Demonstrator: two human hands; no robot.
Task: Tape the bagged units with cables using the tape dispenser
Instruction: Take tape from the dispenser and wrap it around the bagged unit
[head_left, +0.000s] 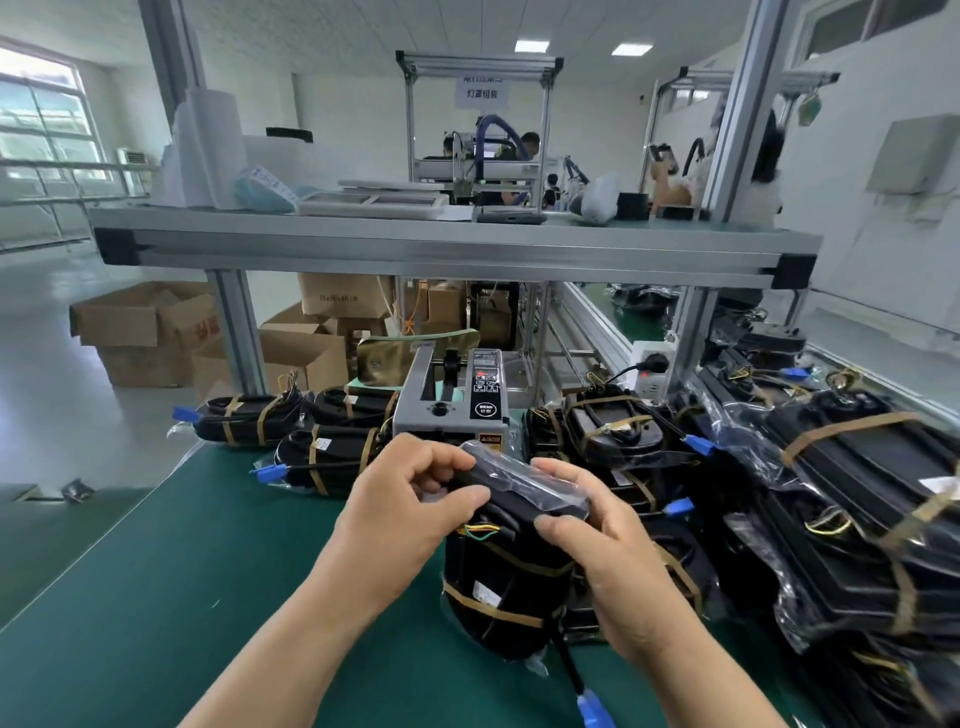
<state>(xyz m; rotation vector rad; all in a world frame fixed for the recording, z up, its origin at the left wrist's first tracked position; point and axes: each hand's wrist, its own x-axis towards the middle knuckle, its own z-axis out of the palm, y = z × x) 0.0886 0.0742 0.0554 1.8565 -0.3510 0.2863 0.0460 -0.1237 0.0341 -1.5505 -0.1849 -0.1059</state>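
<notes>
A black bagged unit (506, 577) stands on end on the green bench mat (182, 597), its top wrapped in clear plastic, with two brown tape bands round its lower half. My left hand (410, 499) grips the top left of the unit. My right hand (597, 525) grips the top right, thumb on the near face. Green and yellow wires (480, 531) show under the top edge. A black cable with a blue plug (595, 709) trails from its base. The grey tape dispenser (457, 397) stands just behind my hands.
Taped units lie left of the dispenser (291, 431) and in a big pile on the right (831, 493). An aluminium shelf frame (457, 244) crosses overhead. Cardboard boxes (156, 327) sit on the floor at left. A white power strip (652, 369) is behind the right pile.
</notes>
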